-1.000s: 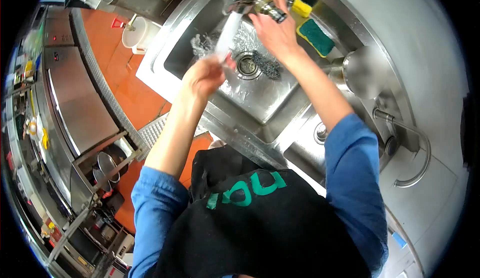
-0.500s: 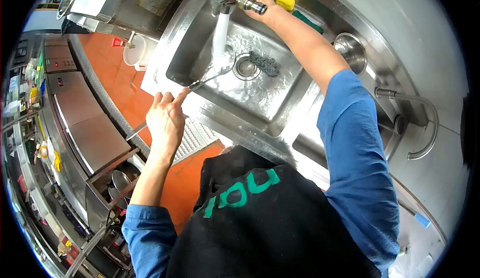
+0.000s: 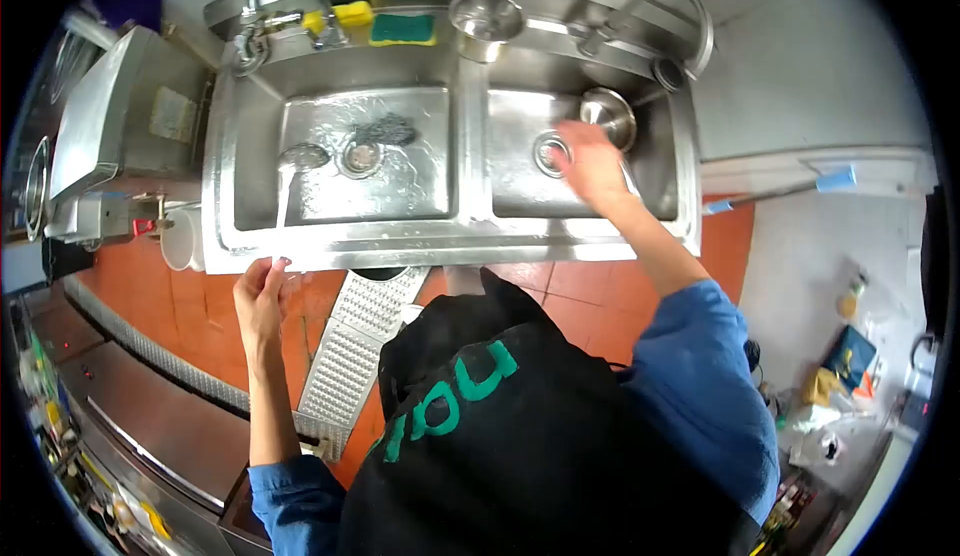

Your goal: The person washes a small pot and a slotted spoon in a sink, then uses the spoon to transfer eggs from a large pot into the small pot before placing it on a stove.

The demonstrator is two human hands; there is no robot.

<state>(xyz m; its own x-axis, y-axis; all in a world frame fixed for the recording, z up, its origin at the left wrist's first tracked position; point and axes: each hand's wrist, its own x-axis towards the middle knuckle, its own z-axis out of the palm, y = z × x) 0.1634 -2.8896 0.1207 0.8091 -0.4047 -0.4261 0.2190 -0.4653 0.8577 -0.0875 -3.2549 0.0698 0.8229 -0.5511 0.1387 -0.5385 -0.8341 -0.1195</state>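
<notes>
My left hand (image 3: 262,296) is closed on the handle end of a long metal ladle (image 3: 305,156) at the front rim of the sink. The ladle's round head lies in the left basin (image 3: 410,181), beside the drain. A dark grey mesh scourer (image 3: 388,130) rests by that drain. Over the right basin (image 3: 515,191), my right hand (image 3: 595,168) is blurred, its fingers stretched out and apart with nothing visible in them. Close by it a round steel bowl-shaped utensil (image 3: 608,116) sits in the basin; a handle seems to run from it, partly behind my hand.
Along the sink's back ledge are a tap (image 3: 252,46), a yellow sponge (image 3: 340,16), a green-and-yellow sponge (image 3: 403,30) and a steel pot (image 3: 486,24). A curved steel spout (image 3: 700,36) stands at the right. A white bucket (image 3: 182,241) is left of the sink.
The view has swung to the right. My right hand has left the tap and come over the right basin. Water no longer runs from the tap. My left hand still holds the ladle.
</notes>
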